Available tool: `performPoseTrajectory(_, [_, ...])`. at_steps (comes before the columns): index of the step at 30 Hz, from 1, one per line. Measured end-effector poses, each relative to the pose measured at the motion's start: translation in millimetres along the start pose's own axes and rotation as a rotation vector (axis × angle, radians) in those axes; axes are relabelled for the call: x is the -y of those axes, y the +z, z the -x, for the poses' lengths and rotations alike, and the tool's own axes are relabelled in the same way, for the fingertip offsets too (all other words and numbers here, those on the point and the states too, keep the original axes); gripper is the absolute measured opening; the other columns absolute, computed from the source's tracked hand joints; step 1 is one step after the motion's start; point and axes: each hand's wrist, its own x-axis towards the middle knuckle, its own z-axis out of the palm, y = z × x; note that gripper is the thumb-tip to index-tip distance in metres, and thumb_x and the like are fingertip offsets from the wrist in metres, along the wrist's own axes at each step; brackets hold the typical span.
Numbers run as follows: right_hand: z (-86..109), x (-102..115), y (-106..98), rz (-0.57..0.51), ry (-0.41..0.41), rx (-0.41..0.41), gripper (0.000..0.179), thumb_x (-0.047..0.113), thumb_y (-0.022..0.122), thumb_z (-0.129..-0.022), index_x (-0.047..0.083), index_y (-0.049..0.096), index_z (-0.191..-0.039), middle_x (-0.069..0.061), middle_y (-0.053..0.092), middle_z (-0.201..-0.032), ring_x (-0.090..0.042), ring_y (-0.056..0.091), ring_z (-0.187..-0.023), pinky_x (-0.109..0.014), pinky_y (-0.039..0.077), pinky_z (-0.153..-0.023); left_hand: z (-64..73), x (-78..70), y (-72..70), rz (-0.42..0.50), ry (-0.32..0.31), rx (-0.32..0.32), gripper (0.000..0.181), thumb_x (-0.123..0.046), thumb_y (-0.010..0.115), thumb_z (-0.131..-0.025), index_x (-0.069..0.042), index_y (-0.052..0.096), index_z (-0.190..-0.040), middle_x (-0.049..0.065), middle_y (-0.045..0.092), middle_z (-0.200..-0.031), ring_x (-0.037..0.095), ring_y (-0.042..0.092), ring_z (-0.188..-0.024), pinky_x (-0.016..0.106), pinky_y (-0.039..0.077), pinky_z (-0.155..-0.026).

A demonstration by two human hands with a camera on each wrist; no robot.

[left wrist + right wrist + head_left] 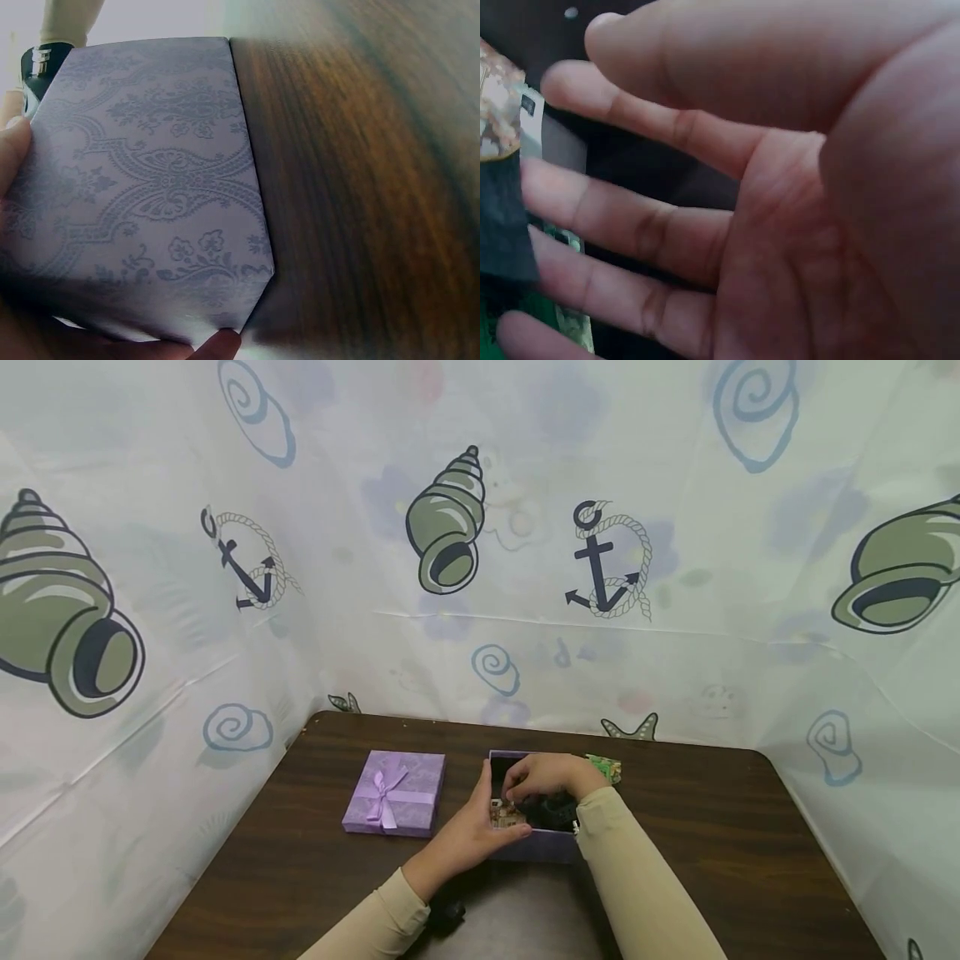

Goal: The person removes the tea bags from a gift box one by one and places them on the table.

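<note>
A purple box (536, 848) with a floral pattern and a dark inside stands uncovered on the table. My left hand (472, 827) grips its left side, thumb along the front rim; in the left wrist view the thumb and fingertips hold opposite edges of the patterned wall (165, 176). Reaching over the box is my right hand (551, 774), its fingers pointing down inside. In the right wrist view those fingers are extended, their tips at the edge of a packet with a brown picture (495, 97). The thumb stands apart from it. Black contents (553, 812) lie partly hidden under this hand.
A purple lid (397, 793) with a ribbon bow lies left of the box. Behind the right wrist a green packet (606, 768) shows. A grey surface (532, 910) lies in front, on the dark wood table (712, 843). Patterned curtains (525, 652) surround the back and sides.
</note>
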Motion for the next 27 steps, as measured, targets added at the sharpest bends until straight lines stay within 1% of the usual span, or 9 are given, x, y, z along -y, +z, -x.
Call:
performPoseTrajectory(4, [-3.8, -3.1, -1.4, -0.025, -0.017, 0.014, 0.019, 0.022, 0.067, -0.107, 0.011, 0.084, -0.107, -0.007, 0.069, -0.092, -0.014, 0.047, -0.066, -0.029, 0.043, -0.061, 1.1, -1.5, -0.2, -0.006, -0.006, -0.003, 0.131, -0.060, 0.080, -0.095, -0.028, -0.020, -0.174, 0.014, -0.003, -0.184, 0.040, 0.036, -0.162, 0.061, 0.043, -0.123])
performPoseTrajectory(7, [-4.7, -3.4, -2.5, -0.015, -0.006, 0.019, 0.023, 0.024, 0.067, -0.107, 0.013, 0.086, -0.102, -0.001, 0.063, -0.078, -0.011, 0.040, -0.059, -0.028, 0.039, -0.057, 1.0, -2.1, -0.8, -0.010, -0.004, -0.004, 0.131, -0.060, 0.080, -0.095, -0.028, -0.020, -0.174, 0.014, -0.004, -0.184, 0.040, 0.033, -0.163, 0.061, 0.041, -0.125])
performPoseTrajectory(10, [-4.2, -3.0, -3.2, 0.002, 0.003, 0.028, 0.030, 0.028, 0.065, -0.109, 0.014, 0.089, -0.097, 0.007, 0.068, -0.071, -0.008, 0.039, -0.056, -0.027, 0.037, -0.056, -0.9, -1.0, -0.5, -0.013, 0.001, -0.008, 0.132, -0.062, 0.080, -0.094, -0.028, -0.020, -0.174, 0.014, -0.003, -0.185, 0.040, 0.032, -0.164, 0.061, 0.040, -0.126])
performPoseTrajectory(11, [-4.2, -3.3, -3.2, 0.002, 0.006, 0.031, 0.032, 0.029, 0.064, -0.109, 0.014, 0.089, -0.095, 0.007, 0.070, -0.070, -0.008, 0.038, -0.056, -0.027, 0.036, -0.056, -1.4, -0.9, -0.5, -0.014, 0.002, -0.010, 0.132, -0.062, 0.080, -0.094, -0.028, -0.019, -0.174, 0.014, -0.003, -0.185, 0.040, 0.032, -0.164, 0.061, 0.040, -0.126])
performPoseTrajectory(14, [-4.2, -3.6, -2.7, -0.020, 0.006, 0.039, 0.036, 0.032, 0.064, -0.110, 0.013, 0.090, -0.094, 0.004, 0.079, -0.077, -0.007, 0.040, -0.058, -0.026, 0.036, -0.059, -2.4, 0.1, 0.1, -0.014, 0.001, -0.010, 0.132, -0.063, 0.080, -0.094, -0.027, -0.019, -0.174, 0.013, -0.003, -0.185, 0.039, 0.031, -0.164, 0.061, 0.039, -0.127])
performPoseTrajectory(17, [-3.6, -4.2, -2.2, -0.037, 0.005, 0.036, 0.036, 0.034, 0.065, -0.109, 0.013, 0.090, -0.093, 0.000, 0.080, -0.078, -0.007, 0.039, -0.059, -0.026, 0.036, -0.059, -2.5, 0.5, 0.7, -0.016, 0.002, -0.008, 0.132, -0.062, 0.080, -0.094, -0.027, -0.018, -0.174, 0.014, -0.003, -0.184, 0.039, 0.030, -0.165, 0.061, 0.039, -0.126])
performPoseTrajectory(21, [-2.9, -4.8, -0.5, -0.056, -0.016, 0.029, 0.034, 0.033, 0.066, -0.108, 0.013, 0.090, -0.095, -0.002, 0.084, -0.085, -0.006, 0.050, -0.064, -0.025, 0.041, -0.062, -1.4, 1.4, 0.8, -0.018, 0.004, -0.009, 0.131, -0.062, 0.080, -0.094, -0.028, -0.019, -0.174, 0.014, -0.002, -0.185, 0.039, 0.034, -0.163, 0.061, 0.041, -0.125])
performPoseTrajectory(23, [-2.4, -5.3, 0.5, -0.061, -0.035, 0.004, 0.029, 0.029, 0.068, -0.107, 0.013, 0.090, -0.095, -0.001, 0.083, -0.085, -0.007, 0.052, -0.066, -0.026, 0.041, -0.063, -0.8, 0.9, 0.4, -0.016, 0.006, -0.010, 0.132, -0.063, 0.080, -0.094, -0.028, -0.019, -0.174, 0.013, -0.002, -0.185, 0.038, 0.034, -0.163, 0.060, 0.041, -0.126])
performPoseTrajectory(27, [-1.8, -5.8, 3.1, -0.070, -0.054, -0.079, 0.020, 0.023, 0.073, -0.103, 0.014, 0.088, -0.095, 0.004, 0.079, -0.086, -0.010, 0.055, -0.071, -0.027, 0.048, -0.067, -0.4, 0.1, 0.0, 0.003, 0.002, -0.013, 0.133, -0.065, 0.080, -0.092, -0.030, -0.019, -0.174, 0.012, -0.002, -0.185, 0.036, 0.033, -0.164, 0.059, 0.041, -0.126])
